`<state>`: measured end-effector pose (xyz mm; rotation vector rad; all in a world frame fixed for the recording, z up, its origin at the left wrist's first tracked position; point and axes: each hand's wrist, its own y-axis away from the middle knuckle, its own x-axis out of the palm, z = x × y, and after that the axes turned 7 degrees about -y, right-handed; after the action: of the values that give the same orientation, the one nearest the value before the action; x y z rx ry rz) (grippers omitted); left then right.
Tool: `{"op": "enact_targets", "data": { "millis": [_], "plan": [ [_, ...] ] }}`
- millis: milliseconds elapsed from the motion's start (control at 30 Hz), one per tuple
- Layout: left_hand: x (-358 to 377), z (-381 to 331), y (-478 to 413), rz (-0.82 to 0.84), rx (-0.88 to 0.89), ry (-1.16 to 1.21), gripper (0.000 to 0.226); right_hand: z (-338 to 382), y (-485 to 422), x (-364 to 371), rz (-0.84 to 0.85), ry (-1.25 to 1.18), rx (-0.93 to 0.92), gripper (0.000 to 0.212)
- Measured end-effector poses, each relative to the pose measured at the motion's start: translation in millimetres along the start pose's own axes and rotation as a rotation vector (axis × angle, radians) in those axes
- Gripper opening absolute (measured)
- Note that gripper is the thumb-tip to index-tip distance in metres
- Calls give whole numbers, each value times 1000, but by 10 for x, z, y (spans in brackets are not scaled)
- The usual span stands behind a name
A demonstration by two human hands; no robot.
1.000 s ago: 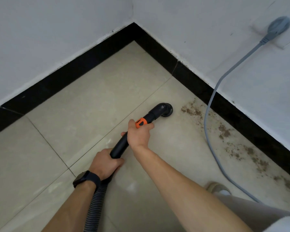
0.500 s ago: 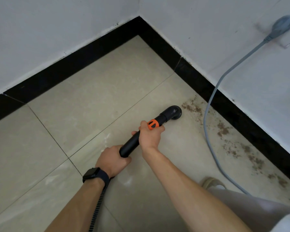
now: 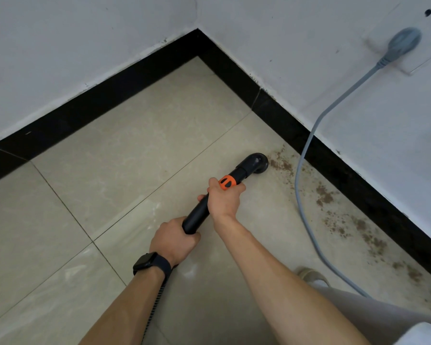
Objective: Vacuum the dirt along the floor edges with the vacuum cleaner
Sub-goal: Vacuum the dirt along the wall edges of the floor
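Observation:
I hold a black vacuum wand (image 3: 199, 212) with both hands. My right hand (image 3: 223, 199) grips it just behind the orange collar (image 3: 227, 182). My left hand (image 3: 173, 241), with a dark watch on the wrist, grips the wand's rear end where the ribbed hose (image 3: 154, 305) starts. The round black nozzle (image 3: 256, 163) sits on the beige tile, touching the left end of a brown dirt patch (image 3: 280, 165). More dirt (image 3: 363, 232) is scattered along the black skirting to the right.
A grey power cord (image 3: 306, 215) runs from a wall plug (image 3: 403, 42) down over the black skirting (image 3: 346, 168) and across the dirty strip of floor. White walls meet in a corner at the top. My shoe (image 3: 309, 273) and trouser leg are at the lower right.
The nozzle has slid right across the tile, from well left of the dirt to the edge of the first patch. Both hands moved with the wand.

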<state>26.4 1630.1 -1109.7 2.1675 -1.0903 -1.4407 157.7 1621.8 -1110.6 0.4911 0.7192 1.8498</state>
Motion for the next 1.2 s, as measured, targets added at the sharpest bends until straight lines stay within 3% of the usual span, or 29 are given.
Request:
{"op": "enact_targets", "data": {
  "millis": [1200],
  "plan": [
    [146,-601,-406,57,-25,146,17,500,-547,-135,11,90,-30,42]
  ]
}}
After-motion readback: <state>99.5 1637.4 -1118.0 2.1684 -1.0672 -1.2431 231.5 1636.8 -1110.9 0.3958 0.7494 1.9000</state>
